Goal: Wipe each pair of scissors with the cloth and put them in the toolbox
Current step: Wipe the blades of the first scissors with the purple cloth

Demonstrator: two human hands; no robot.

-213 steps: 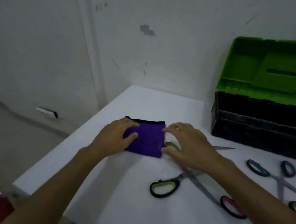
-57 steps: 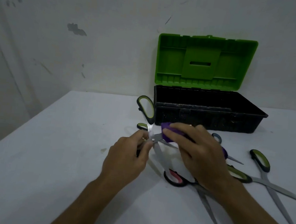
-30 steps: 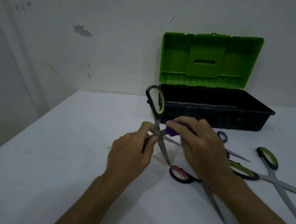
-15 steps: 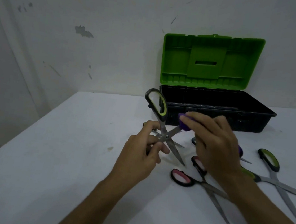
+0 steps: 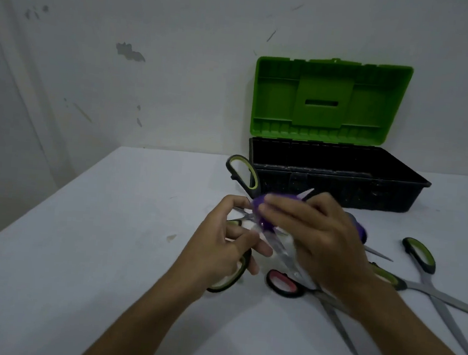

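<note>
My left hand (image 5: 221, 250) grips a pair of green-handled scissors (image 5: 243, 175), spread open above the white table; one handle loop stands up in front of the toolbox, the other shows under my palm. My right hand (image 5: 315, 236) holds the purple cloth (image 5: 261, 208) wrapped over the scissors near the pivot, with a blade tip poking out past my fingers. The toolbox (image 5: 338, 178) sits behind, black tray open, green lid (image 5: 330, 100) upright against the wall.
Other scissors lie on the table (image 5: 77, 248): a red-handled pair (image 5: 285, 284) under my right wrist and green-handled scissors (image 5: 419, 255) at the right. The table's left edge drops off to the floor.
My right hand has slid the cloth from the upper blade back down over the pivot. The held scissors have tilted, and their lower handle now shows under my left palm.
</note>
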